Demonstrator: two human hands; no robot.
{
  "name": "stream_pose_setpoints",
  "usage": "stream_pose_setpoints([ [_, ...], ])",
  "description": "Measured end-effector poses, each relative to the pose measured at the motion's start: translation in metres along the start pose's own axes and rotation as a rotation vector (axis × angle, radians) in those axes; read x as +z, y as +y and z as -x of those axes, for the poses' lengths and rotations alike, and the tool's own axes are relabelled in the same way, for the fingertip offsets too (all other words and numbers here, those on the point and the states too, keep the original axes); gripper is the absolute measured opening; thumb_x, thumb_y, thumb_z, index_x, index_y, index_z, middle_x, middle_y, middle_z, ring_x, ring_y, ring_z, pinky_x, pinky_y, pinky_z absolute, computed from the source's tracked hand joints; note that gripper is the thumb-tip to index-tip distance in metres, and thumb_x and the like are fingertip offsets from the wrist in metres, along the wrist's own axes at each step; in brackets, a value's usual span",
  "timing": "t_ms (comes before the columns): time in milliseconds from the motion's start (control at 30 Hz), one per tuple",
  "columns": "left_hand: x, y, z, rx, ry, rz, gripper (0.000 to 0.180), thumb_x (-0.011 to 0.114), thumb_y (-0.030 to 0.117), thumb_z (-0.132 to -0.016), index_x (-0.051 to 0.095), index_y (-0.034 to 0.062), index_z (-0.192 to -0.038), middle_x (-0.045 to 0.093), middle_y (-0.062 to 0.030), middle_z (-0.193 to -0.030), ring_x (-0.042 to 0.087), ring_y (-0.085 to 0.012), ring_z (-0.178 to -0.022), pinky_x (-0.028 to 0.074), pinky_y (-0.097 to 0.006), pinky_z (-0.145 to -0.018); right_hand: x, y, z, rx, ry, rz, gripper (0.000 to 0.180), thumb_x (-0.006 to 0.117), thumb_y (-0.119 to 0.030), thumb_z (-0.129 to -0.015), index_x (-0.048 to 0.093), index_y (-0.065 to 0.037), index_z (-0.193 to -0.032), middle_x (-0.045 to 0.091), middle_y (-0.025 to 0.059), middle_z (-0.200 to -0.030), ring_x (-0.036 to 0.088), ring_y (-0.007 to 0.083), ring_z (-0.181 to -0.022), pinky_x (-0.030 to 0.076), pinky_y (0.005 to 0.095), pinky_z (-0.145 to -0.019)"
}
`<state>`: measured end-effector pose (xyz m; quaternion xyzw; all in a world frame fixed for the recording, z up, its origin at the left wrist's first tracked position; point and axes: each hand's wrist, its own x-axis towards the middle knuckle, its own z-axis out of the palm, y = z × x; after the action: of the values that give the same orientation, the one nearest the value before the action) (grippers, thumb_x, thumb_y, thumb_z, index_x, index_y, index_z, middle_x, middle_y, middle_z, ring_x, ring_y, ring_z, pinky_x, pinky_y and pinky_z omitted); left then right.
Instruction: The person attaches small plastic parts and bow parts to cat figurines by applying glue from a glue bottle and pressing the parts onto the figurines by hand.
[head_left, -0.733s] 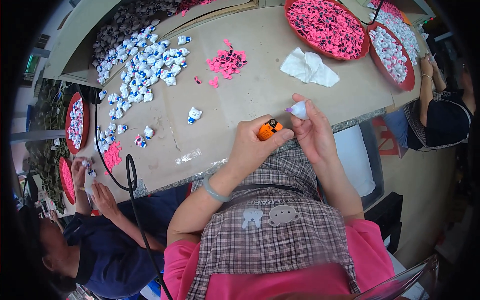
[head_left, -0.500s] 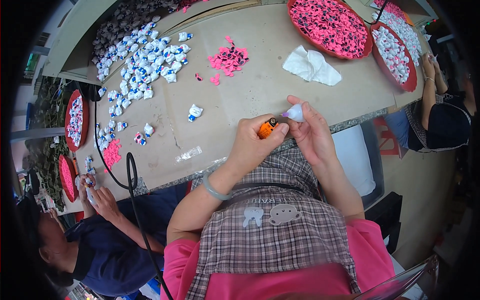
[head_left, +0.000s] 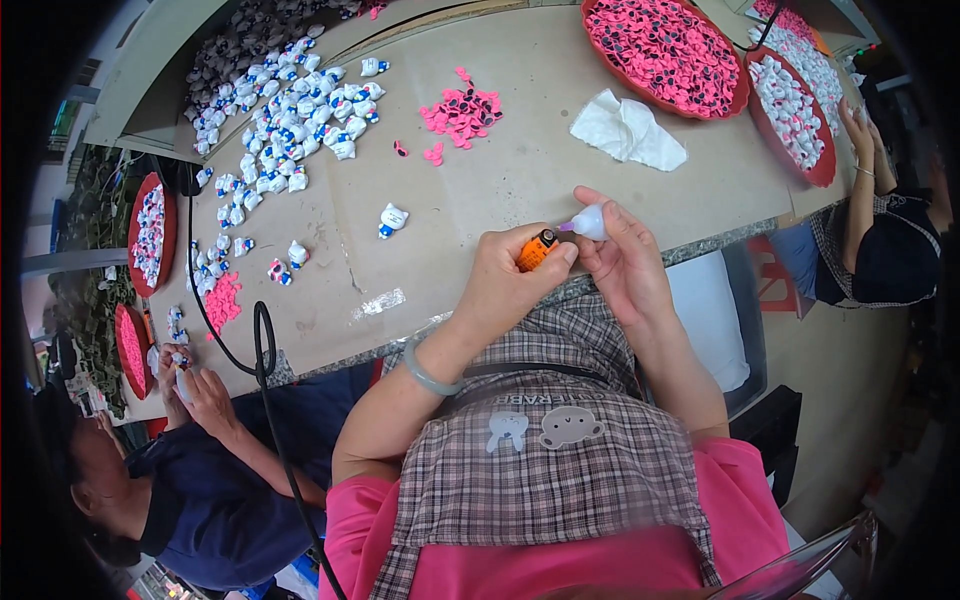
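Over the table's near edge, my left hand is closed around a small orange cylinder with a black end that points up and right. Its lower part is hidden in my fingers. My right hand pinches a small white squeeze bottle with a purple nozzle. The nozzle points left and lies close to the cylinder's black end; whether they touch I cannot tell. Beyond my hands, a single white-and-blue figurine lies on the table, with a pile of pink pieces farther back.
White-and-blue figurines heap at the back left. Beside a crumpled white cloth stands a red basket of pink pieces. A black cable hangs at left. One co-worker handles small parts at left; another person is at right.
The squeeze bottle has tipped and moved slightly left, bringing its nozzle nearer the orange cylinder's black end. My left hand keeps its hold. The whole view has shifted a little.
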<state>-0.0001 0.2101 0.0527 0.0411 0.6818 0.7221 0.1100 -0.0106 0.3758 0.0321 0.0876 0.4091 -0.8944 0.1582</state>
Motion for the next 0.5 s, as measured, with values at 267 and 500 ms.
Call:
stream_pose_setpoints([
  [267, -0.0023, 0.0006, 0.0007, 0.004, -0.015, -0.005, 0.018, 0.063, 0.014, -0.086, 0.056, 0.0009, -0.074, 0.043, 0.0060, -0.061, 0.035, -0.0019, -0.057, 0.031, -0.021, -0.049, -0.0008, 0.0006, -0.0009, -0.006, -0.007, 0.008, 0.041, 0.055, -0.028, -0.096, 0.053, 0.002, -0.123, 0.063, 0.0058, -0.084, 0.053, 0.0089, -0.064, 0.043, 0.0217, -0.056],
  [500, -0.0031, 0.0006, 0.0011, 0.008, -0.022, -0.006, 0.026, 0.063, 0.017, -0.088, 0.050, 0.0055, -0.069, 0.040, 0.0081, -0.062, 0.033, -0.0017, -0.059, 0.027, -0.021, -0.050, 0.0005, 0.0004, -0.0016, -0.003, -0.001, 0.012, 0.041, 0.055, -0.028, -0.096, 0.053, 0.003, -0.123, 0.064, 0.0065, -0.085, 0.053, 0.0089, -0.065, 0.043, 0.0218, -0.056],
])
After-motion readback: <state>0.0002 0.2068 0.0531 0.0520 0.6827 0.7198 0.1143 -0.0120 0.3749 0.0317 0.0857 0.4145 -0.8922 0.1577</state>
